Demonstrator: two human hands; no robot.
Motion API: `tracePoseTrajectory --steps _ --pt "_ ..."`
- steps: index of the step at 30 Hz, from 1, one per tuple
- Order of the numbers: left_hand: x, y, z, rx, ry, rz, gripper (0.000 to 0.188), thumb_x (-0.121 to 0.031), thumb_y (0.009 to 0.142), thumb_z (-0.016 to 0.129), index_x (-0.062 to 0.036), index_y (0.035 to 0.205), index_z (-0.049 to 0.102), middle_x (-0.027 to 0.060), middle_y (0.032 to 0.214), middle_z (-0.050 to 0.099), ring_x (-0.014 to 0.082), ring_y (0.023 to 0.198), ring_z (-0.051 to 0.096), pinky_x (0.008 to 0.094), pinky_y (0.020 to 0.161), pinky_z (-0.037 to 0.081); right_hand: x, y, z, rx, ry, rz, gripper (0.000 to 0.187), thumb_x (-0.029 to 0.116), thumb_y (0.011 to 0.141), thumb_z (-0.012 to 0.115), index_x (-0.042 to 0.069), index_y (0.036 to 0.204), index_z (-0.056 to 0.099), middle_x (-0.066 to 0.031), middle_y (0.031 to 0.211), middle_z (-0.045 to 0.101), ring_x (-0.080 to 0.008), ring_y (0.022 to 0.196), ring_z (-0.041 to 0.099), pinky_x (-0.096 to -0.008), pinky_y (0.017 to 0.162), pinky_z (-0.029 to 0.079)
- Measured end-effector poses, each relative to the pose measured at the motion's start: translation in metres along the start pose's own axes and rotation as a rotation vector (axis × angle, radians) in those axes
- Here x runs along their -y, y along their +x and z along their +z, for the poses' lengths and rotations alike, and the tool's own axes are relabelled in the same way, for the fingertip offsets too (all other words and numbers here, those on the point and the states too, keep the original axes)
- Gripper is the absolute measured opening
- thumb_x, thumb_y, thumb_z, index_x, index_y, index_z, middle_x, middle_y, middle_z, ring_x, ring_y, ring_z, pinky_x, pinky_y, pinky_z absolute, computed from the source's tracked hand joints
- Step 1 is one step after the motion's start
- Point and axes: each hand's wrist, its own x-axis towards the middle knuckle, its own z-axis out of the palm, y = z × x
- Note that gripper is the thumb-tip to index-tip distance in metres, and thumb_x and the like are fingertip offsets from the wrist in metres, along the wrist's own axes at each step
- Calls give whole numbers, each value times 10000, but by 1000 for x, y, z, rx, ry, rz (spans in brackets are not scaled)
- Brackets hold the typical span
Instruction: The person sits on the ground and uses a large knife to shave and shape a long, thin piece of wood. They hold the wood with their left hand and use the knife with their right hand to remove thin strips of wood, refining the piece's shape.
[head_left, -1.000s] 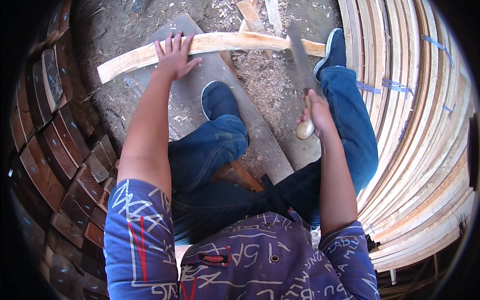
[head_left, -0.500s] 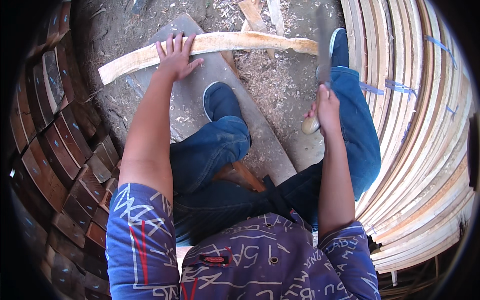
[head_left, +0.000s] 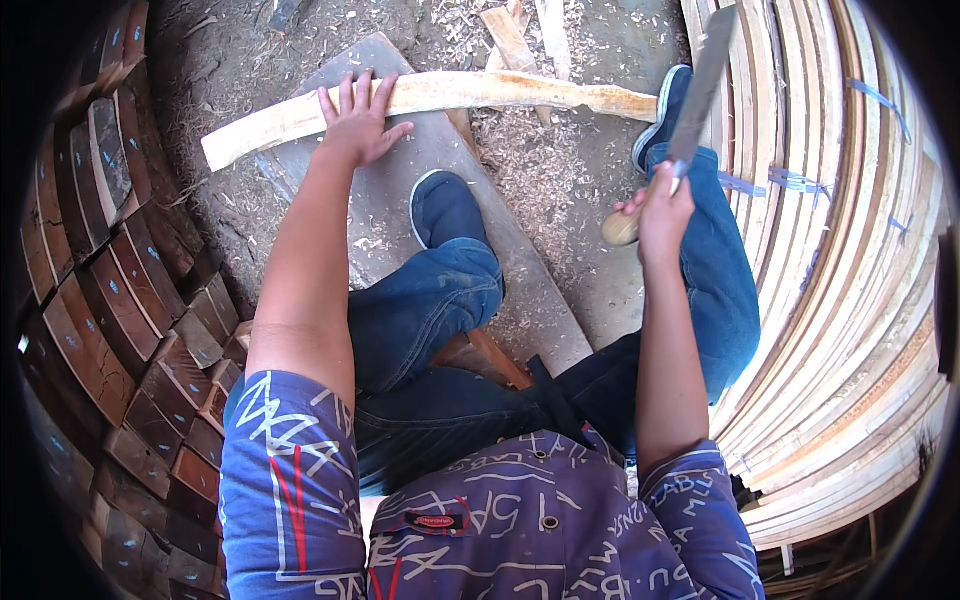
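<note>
A pale wooden strip, slightly curved, spans the area ahead of me from left to right. My left hand rests on its left part, fingers spread over the wood, thumb out to the side. In my right hand is a machete, gripped by its light wooden handle. The long grey blade points away and tilts to the right, over my right lower leg and beside the shoe. Blade and strip are apart in the picture. The strip's right end meets my right shoe.
A grey board lies slantwise under the strip, with my left shoe on it. Wood shavings and offcuts litter the ground. Long bundled timber strips line the right; stacked brown wood blocks line the left.
The machete has swung to the right, from nearly upright in the picture to a rightward slant. The strip and my left hand have shifted slightly right in view.
</note>
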Motion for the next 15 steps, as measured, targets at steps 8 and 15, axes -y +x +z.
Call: tracePoseTrajectory --steps 8,15 --pt "17 -5 4 -40 31 -21 823 -691 858 420 -277 1513 141 137 1560 146 371 1445 47 659 1091 -36 47 -12 -33 197 17 358 372 382 1004 432 23 1039 523 -9 566 429 -103 425 432 -306 465 479" --pt "-2 1 -3 4 33 -1 820 -688 857 423 -285 1512 138 130 1565 142 367 1447 34 652 1094 -42 21 6 -27 87 -209 159 323 319 994 466 1 980 516 -32 576 435 -132 430 454 -332 452 487"
